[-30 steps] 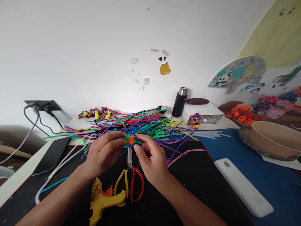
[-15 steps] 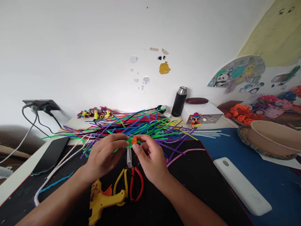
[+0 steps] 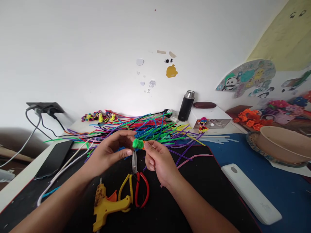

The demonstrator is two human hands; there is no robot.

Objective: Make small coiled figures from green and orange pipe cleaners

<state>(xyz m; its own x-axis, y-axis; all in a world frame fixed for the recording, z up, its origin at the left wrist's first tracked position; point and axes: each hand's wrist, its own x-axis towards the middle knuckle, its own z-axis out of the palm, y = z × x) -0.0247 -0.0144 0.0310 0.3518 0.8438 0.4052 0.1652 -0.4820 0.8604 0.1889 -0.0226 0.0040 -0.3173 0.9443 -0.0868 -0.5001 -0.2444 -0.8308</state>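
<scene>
Green coil: this ribbed piece [image 3: 138, 144], probably wound from chenille stem, is the centre of my clock; its orange end [image 3: 144, 144] points to 3 o'clock, into the fingers.
Right hand: the hand [image 3: 161, 160] at 4 o'clock pinches the orange end between thumb and index finger, and it carries the piece above the black mat [image 3: 209, 181].
Left hand: the hand [image 3: 109, 153] at 9 o'clock has its thumb and fingers parted in a curve near the green end; whether a fingertip touches it, I cannot tell.
Fresh change: half a second ago the left fingers gripped the green part; now they are loosened, and this part is exposed.
Meaning for the work: the right hand appears to bear the piece alone, so the left seems free to take a new hold.
Scissors: the red-handled pair [image 3: 134, 167] lies at 6 o'clock, below the coil.
Glue gun: the yellow tool [image 3: 107, 204] rests at 7 o'clock, held by nobody.
Chenille stems: the many-coloured heap [image 3: 152, 126] spreads around 12 o'clock, behind the hands.
</scene>
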